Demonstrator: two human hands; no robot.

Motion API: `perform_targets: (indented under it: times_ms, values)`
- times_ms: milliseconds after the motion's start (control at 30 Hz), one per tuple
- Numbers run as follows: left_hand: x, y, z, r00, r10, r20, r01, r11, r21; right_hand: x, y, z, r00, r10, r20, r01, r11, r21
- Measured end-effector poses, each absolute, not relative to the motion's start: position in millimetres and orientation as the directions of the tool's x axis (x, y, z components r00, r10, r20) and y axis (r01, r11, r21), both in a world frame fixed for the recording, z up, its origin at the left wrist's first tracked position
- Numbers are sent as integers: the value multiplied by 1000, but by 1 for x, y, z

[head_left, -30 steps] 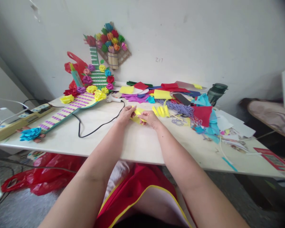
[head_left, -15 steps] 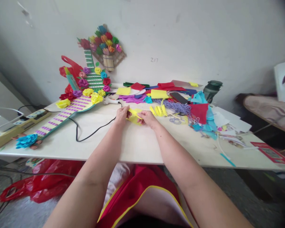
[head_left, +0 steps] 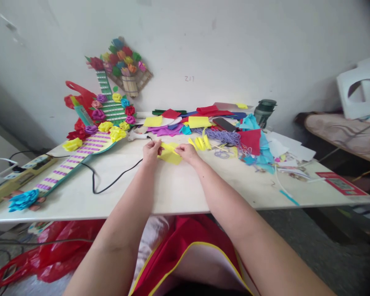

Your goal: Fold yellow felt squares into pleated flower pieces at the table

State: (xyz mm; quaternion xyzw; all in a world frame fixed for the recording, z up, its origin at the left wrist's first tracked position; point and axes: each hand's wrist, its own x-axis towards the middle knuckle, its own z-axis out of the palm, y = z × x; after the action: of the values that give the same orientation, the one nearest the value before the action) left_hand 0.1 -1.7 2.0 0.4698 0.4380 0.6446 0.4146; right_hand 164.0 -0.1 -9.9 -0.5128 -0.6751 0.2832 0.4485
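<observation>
My left hand [head_left: 153, 152] and my right hand [head_left: 186, 151] pinch a piece of yellow crepe paper [head_left: 170, 157] between them, just above the middle of the table. Its upper edge looks folded or rolled, and the rest hangs down as a flat sheet. To the right of my right hand lie several curled yellow paper pieces [head_left: 200, 143]. A white glue gun [head_left: 138, 135] with a black cord rests beyond my left hand.
At left lies a guitar-shaped board [head_left: 75, 158] with paper flowers, beside a power strip [head_left: 24, 170]. Coloured paper sheets [head_left: 199, 121], purple yarn [head_left: 225, 136], a phone [head_left: 224, 124] and a dark green bottle [head_left: 264, 112] line the back. Paper scraps [head_left: 291, 144] lie at right.
The yellow paper's flat lower part now shows more fully below my fingers, and my hands are slightly farther apart. The whole view has shifted, with things appearing farther left.
</observation>
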Motion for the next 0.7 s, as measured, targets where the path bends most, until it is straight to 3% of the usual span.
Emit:
perform_targets:
  times_ms: [233,400,700]
  values:
    - [1,0,3,-278,931,238,-32,-257,966,188,9,-1,213,931,296,478,165,-863]
    - [4,0,3,-262,933,246,75,-235,969,215,18,-2,403,851,338,417,159,-895]
    - [-2,6,-5,-283,907,312,401,-183,897,218,6,5,463,850,253,493,-9,-870]
